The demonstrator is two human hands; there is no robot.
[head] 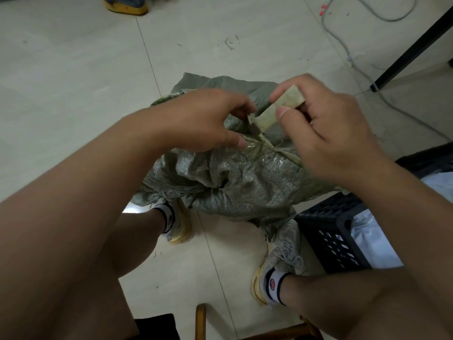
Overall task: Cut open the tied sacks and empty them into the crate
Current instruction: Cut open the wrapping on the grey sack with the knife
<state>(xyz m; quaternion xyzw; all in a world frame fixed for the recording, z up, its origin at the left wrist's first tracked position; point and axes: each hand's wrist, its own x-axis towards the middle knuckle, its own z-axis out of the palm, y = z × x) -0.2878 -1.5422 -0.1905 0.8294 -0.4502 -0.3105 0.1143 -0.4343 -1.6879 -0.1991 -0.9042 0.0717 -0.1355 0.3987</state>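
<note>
A grey-green woven sack (pixel 235 182) stands on the floor between my feet, its neck bunched and bound with a pale green tie (pixel 272 147). My right hand (pixel 326 133) grips a pale yellowish box cutter (pixel 277 109), whose blade tip points down at the tie. My left hand (pixel 208 121) pinches the sack's gathered neck just left of the blade. The black slotted crate (pixel 333 231) sits at my right foot, with white plastic packets inside it.
A black table leg (pixel 414 47) slants across the upper right, with grey cables (pixel 348 50) trailing over the tiled floor beside it. A yellow-soled shoe (pixel 126 6) shows at the top edge. A wooden stool edge (pixel 201 322) is below me.
</note>
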